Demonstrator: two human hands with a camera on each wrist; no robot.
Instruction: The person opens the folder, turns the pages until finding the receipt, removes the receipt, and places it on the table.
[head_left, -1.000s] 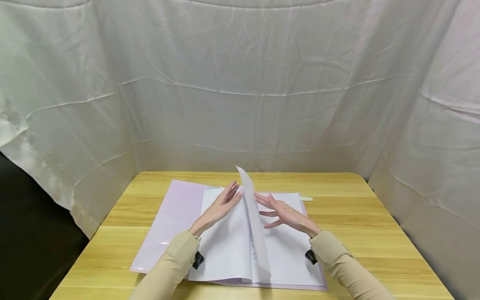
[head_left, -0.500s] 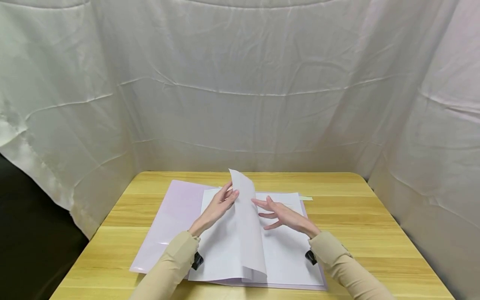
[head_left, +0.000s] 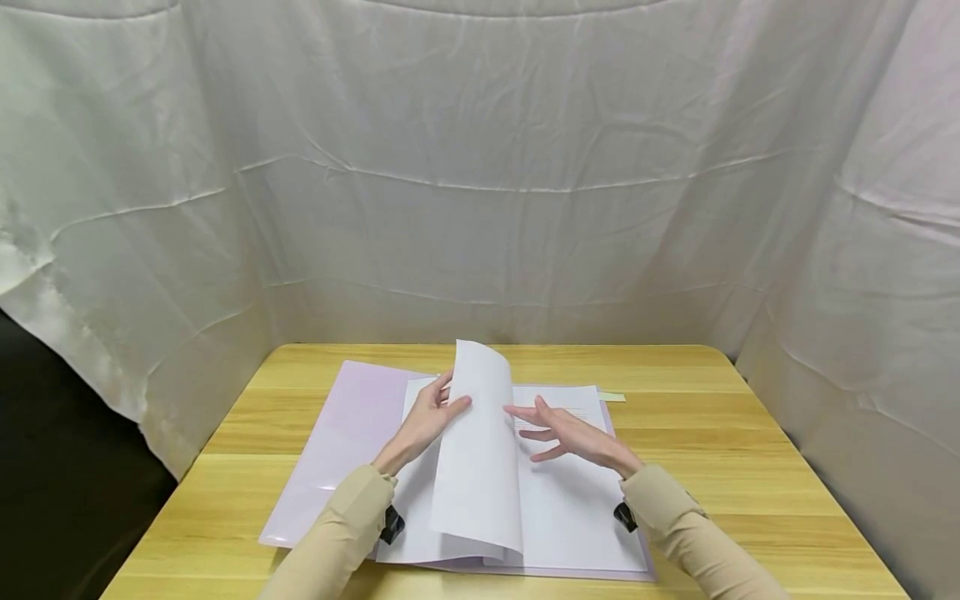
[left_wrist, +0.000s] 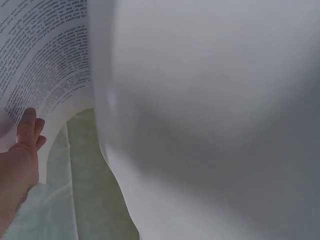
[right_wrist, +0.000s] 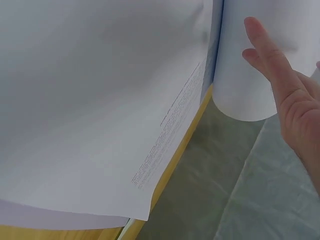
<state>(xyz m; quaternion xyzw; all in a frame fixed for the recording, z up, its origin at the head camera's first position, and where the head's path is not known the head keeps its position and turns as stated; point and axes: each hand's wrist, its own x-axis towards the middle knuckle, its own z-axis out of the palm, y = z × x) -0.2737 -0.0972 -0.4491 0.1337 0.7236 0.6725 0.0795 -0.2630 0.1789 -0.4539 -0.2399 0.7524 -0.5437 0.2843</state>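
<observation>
Pale, creased cloth hangs behind the counter and down both sides of it. Long fold lines run across the back. At lower left the cloth ends in a slanting edge beside a black patch, too dark to make out. The counter has yellow wood grain and rounded far corners. Soft light leaves a sheen at left.

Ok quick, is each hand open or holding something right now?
Left hand: holding the raised page.
Right hand: open, spread out, holding nothing.
</observation>
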